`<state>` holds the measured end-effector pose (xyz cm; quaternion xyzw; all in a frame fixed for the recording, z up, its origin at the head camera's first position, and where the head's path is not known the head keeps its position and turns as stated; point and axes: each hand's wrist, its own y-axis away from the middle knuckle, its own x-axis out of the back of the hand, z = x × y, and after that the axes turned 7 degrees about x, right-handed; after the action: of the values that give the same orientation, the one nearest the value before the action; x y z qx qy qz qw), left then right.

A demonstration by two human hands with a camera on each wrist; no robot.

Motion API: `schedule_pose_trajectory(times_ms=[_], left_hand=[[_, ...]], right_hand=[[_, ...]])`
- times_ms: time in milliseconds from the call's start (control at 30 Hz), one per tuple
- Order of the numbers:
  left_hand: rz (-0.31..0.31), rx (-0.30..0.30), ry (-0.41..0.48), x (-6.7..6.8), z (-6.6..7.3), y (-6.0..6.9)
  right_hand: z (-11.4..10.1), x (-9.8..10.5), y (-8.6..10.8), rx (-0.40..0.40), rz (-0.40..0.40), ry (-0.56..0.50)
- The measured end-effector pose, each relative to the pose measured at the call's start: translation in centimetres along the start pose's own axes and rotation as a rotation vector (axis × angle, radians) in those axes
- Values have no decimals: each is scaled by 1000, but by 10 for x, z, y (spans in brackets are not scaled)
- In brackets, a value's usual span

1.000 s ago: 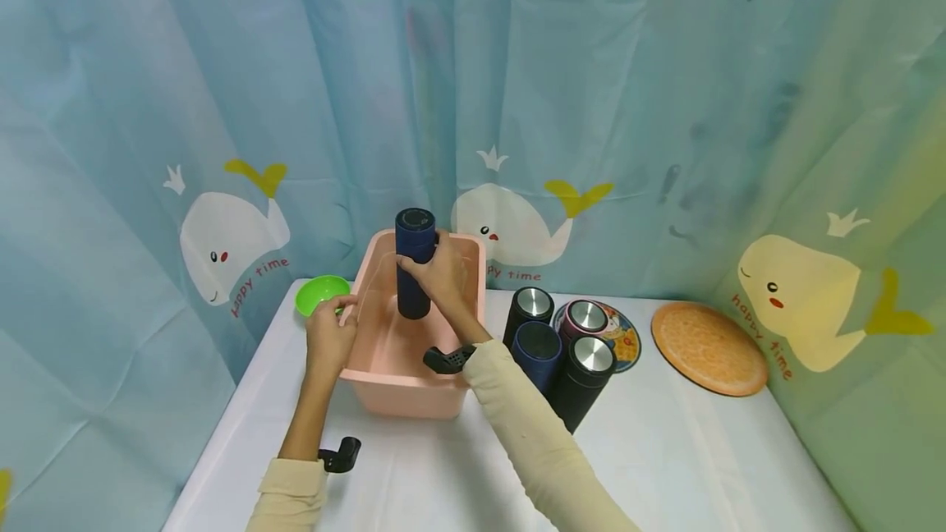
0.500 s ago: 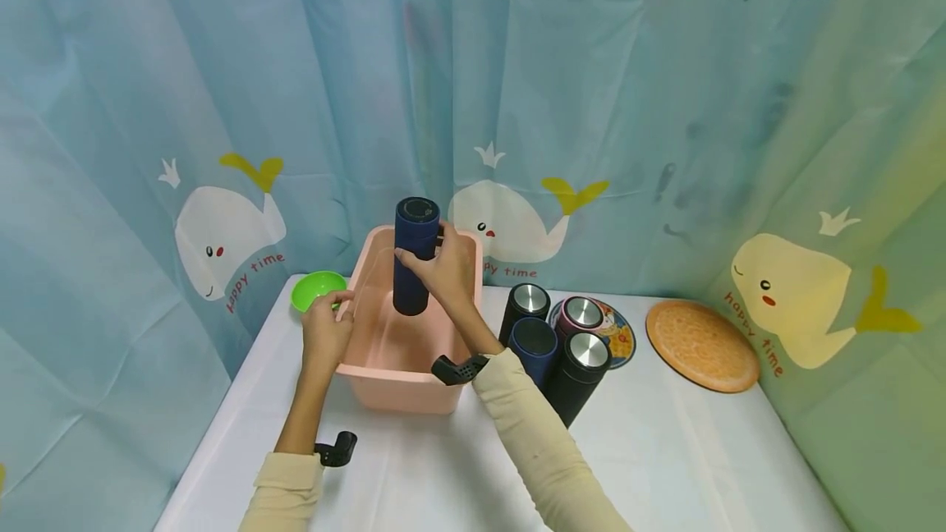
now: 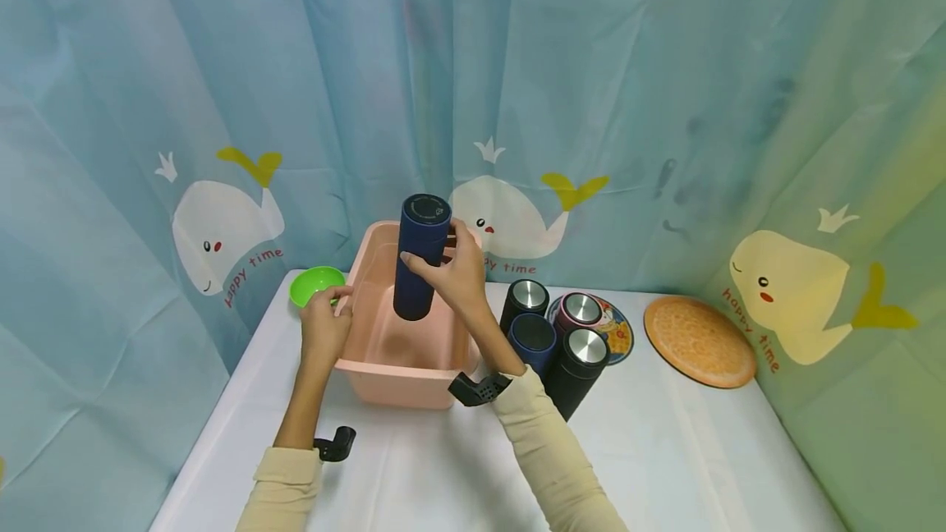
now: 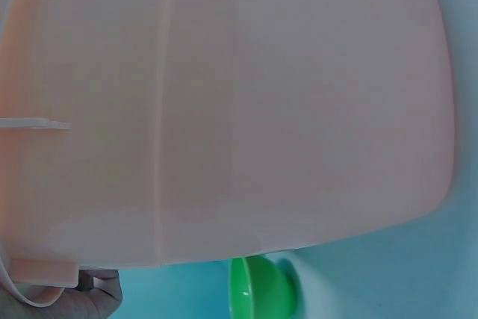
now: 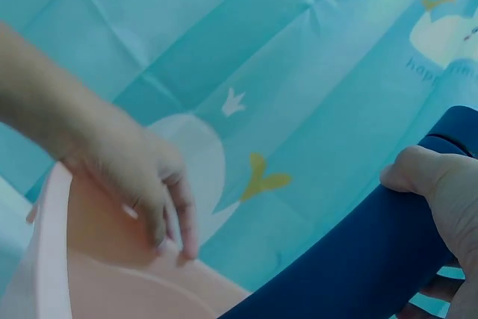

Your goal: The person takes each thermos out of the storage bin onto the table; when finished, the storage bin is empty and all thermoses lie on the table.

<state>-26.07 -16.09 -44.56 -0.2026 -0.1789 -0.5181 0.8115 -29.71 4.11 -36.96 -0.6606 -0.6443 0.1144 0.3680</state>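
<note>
My right hand point(image 3: 460, 273) grips a dark blue thermos bottle point(image 3: 421, 249) by its upper part, thumb across the near side. Slightly tilted, the bottle hangs over the pink plastic basin point(image 3: 406, 388); in the right wrist view the blue bottle point(image 5: 358, 252) runs diagonally below the thumb. My left hand point(image 3: 325, 331) holds the basin's left rim. The right wrist view shows that left hand point(image 5: 138, 169) bent over the rim, fingers reaching down. In the left wrist view, the basin's wall point(image 4: 299, 110) fills most of the picture.
Several upright bottles stand right of the basin, including a blue one point(image 3: 534, 335) and a tall black one point(image 3: 580, 368). Behind them lies a patterned plate point(image 3: 619, 331); farther right is a round wooden-looking board point(image 3: 698, 341). A green bowl point(image 3: 314, 282) sits at the back left.
My right hand has lifted the blue thermos bottle a little and brought it slightly right and nearer to me. My left hand stays on the basin's rim.
</note>
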Motion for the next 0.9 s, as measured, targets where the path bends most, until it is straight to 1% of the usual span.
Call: schedule_pose_trajectory(times_ms=[167,300,367,667,900], left_hand=[[-1,-9,-7,1,-1,-2],[-4,-11,-1,1,0,-4],[-3,-12,1,1,0,-4],[-4,-12,-8,0,-2,-1],[-4,-16,0,0,-2,0]], right_hand=[[-14,11,3,49,-7,-71],[-27,20,7,72,-15,-140],[-33,24,9,82,-25,-151],[-58,48,20,141,-45,-112],[-71,67,31,176,-65,-85]])
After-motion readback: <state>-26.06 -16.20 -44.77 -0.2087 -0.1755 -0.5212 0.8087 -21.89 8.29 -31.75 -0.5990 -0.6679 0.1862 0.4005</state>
